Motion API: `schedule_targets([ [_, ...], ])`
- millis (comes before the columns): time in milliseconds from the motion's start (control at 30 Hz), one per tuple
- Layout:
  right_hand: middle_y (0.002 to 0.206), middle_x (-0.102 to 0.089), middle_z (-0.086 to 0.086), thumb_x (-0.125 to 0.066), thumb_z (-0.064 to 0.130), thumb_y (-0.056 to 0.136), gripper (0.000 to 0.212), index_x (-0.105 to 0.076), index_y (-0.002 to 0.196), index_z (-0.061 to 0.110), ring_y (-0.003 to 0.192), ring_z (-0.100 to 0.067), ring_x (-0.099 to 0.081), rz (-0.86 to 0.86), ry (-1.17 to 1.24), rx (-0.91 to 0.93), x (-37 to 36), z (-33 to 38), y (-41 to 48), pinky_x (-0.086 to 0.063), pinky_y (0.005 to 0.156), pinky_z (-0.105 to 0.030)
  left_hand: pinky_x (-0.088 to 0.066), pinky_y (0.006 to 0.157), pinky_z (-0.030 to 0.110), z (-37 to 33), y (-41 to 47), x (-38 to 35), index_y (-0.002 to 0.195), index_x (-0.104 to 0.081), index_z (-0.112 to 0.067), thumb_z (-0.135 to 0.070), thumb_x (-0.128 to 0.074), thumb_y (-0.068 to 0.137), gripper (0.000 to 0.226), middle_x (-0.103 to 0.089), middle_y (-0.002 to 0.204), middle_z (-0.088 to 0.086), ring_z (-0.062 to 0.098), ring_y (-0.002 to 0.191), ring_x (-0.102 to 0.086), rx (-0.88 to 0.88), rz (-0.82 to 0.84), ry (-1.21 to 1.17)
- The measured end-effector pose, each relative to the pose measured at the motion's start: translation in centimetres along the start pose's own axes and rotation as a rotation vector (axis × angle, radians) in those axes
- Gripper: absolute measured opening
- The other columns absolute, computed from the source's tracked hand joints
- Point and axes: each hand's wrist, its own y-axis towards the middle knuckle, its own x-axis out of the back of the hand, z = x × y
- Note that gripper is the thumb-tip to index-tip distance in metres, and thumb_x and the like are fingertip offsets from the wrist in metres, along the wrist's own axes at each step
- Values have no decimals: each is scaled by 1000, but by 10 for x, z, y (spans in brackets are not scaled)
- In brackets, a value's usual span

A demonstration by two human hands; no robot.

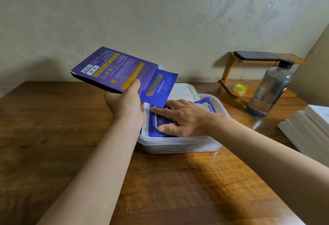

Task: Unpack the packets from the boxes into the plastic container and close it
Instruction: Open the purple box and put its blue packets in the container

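The wooden counter (53, 136) fills the lower frame in my feed, from left edge to right. At centre sits the clear container (178, 146), open, with its lid (183, 87) lying flat just behind it.

Up in the centre left, my left hand (124, 103) grips a purple box (114, 68) by its near edge, thumb on the printed face and fingers underneath. The box is held above the counter, tilted, with its open end over the container.

At the right edge, a stack of white boxes (306, 127) rests on the counter. Behind them stands a dark bottle (270, 89), and beside it a small wooden shelf (229, 68).

My right hand (183, 118) lies flat inside the container, fingers straight, pressing on the blue packets (156, 125) piled there. One more packet (158, 87) hangs halfway out of the box's open end, its lower corner just above my right fingers.

A phone (256, 55) lies on the shelf's upper tier. A yellow tape roll (238, 88) sits on the lower tier.
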Motion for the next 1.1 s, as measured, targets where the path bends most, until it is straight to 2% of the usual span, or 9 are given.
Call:
schedule_targets([
  [200,162,-23,1,-21,79,90,73,-10,156,47,144,-27,-28,17,-8,4,1,2,0,-24,117,-46,-64,83,41,-1,-2,1,127,-56,-13,-6,-81,84,50,-74,113,-2,12,94,-76,-5,6,20],
  [333,161,-32,0,-33,73,93,73,-20,156,38,144,-24,-33,-42,92,48,16,-3,-14,-28,115,-44,-64,84,43,0,-1,0,125,-58,-14,-4,-80,82,49,-76,111,-1,14,91,-77,-11,10,11],
  [467,165,-21,1,-29,82,85,81,-7,155,49,150,-26,-22,38,-4,-64,19,-23,-29,-23,117,-51,-64,80,39,1,-1,-1,124,-57,-15,-4,-81,82,50,-76,110,-2,11,87,-77,-4,-9,-1],
  [567,165,-18,-1,-30,78,89,76,1,154,53,149,-30,-22,79,-30,-49,12,-25,-30,-21,117,-50,-65,75,37,0,-2,-1,125,-57,-15,-3,-81,83,50,-75,111,-2,13,89,-77,-5,-2,-14],
  [700,165,-17,-4,-33,74,91,74,1,154,53,149,-30,-22,94,25,-37,8,-27,-27,-19,118,-48,-65,71,33,-1,-5,-1,126,-56,-17,-4,-80,84,50,-75,111,-3,11,88,-77,-9,7,-10],
  [967,165,-16,-1,-27,81,88,77,8,151,56,149,-29,-20,121,8,-39,4,-29,-25,-18,119,-51,-64,71,33,-1,-6,-2,117,-55,-21,-3,-79,84,44,-75,110,-3,11,88,-77,-17,8,-15],
  [1100,165,-17,1,-30,80,88,76,-1,153,54,150,-28,-21,127,15,-64,15,-24,-27,-21,117,-50,-64,71,31,-1,-6,-2,114,-54,-23,-4,-79,85,43,-74,110,-4,9,87,-77,-17,15,-19],
])
